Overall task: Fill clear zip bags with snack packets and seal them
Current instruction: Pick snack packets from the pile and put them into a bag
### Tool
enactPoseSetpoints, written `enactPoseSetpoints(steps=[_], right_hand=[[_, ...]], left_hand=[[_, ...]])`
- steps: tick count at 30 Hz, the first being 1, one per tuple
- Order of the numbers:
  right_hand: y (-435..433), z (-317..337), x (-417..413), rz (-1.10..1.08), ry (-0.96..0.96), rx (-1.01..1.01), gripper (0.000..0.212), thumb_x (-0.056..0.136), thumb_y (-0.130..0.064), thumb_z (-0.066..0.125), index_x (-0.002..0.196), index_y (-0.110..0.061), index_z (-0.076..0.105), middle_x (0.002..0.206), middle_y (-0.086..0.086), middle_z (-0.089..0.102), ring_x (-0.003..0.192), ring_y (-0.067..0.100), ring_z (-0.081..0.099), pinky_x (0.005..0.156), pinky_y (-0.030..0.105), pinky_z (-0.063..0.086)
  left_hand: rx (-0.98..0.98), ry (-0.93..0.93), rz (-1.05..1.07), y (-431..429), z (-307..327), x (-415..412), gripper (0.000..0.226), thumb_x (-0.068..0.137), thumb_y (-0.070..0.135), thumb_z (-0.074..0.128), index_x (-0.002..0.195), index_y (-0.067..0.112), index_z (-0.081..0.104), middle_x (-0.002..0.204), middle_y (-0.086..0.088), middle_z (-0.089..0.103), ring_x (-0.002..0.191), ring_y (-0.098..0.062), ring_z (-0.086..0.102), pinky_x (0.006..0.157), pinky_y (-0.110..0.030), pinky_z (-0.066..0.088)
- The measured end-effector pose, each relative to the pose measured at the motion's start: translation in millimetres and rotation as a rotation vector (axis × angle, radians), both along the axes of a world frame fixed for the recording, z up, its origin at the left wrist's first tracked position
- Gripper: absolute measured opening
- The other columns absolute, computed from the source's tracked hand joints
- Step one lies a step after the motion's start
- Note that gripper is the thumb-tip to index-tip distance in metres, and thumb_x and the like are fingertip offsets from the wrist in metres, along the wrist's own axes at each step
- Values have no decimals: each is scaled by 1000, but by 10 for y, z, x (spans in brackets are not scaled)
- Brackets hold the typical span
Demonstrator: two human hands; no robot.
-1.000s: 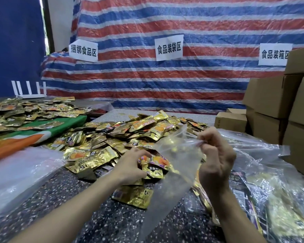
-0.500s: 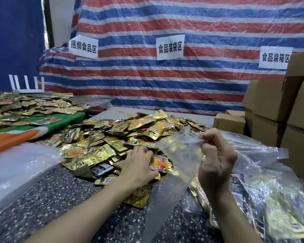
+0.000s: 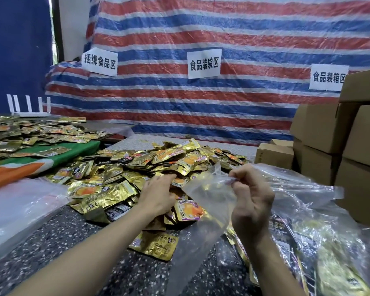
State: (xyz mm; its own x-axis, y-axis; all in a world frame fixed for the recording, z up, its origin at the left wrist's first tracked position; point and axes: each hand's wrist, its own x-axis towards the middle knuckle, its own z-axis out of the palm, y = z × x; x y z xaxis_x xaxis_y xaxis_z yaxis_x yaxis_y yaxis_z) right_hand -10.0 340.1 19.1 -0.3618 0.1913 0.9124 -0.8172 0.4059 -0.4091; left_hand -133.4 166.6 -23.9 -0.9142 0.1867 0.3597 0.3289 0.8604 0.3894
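Only the arms and hands of the person show. The left forearm (image 3: 90,253) and the right forearm (image 3: 273,268) are bare as far as the lower edge of the view. The left hand (image 3: 158,197) and right hand (image 3: 251,207) are bare too, seen from the back, with knuckles and tendons showing.

Packet pile (image 3: 141,165) mid table (image 3: 51,242), zip bag (image 3: 209,193) just in front of it, 2nd batch (image 3: 30,133) off to the left. Boxes (image 3: 325,129) stacked far right w/ filled bags (image 3: 333,242) in front. Tarp (image 3: 201,28) w/ 3 signs (image 3: 203,63) behind.
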Motion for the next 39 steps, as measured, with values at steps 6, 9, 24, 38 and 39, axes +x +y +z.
enactPoseSetpoints(steps=[6,9,24,38,39], right_hand=[[-48,-34,-13,76,-78,47,15,83,-17,44,76,-13,56,69,-7,51,64,5,47,57,19,37],[-54,-38,-2,78,-93,55,16,83,-18,44,76,-12,57,70,-7,53,64,6,48,58,19,38],[-133,22,71,118,-148,214,18,79,-2,63,83,-19,62,78,-12,58,71,11,55,64,20,44],[-215,12,85,15,23,167,14,77,-4,76,89,-8,72,93,3,64,93,14,64,79,26,53],[-199,11,82,5,31,153,15,77,-4,75,91,-8,71,95,3,64,94,16,64,80,31,54]], left_hand=[[-230,92,66,105,41,-96,46,94,40,57,140,39,51,130,1,47,127,-21,37,110,-40,28],[-237,79,26,81,-13,-84,45,93,41,58,138,35,51,142,1,43,136,-21,33,114,-43,23],[1394,20,-211,-276,1170,901,19,95,24,63,86,8,68,83,-3,77,81,-22,75,62,-32,60],[1006,-361,-238,-128,1196,1326,16,86,22,75,99,13,73,92,-5,78,84,-25,76,75,-40,62],[1000,-377,-262,-135,1212,1336,16,84,17,76,98,9,72,91,-6,78,81,-23,76,71,-35,63]])
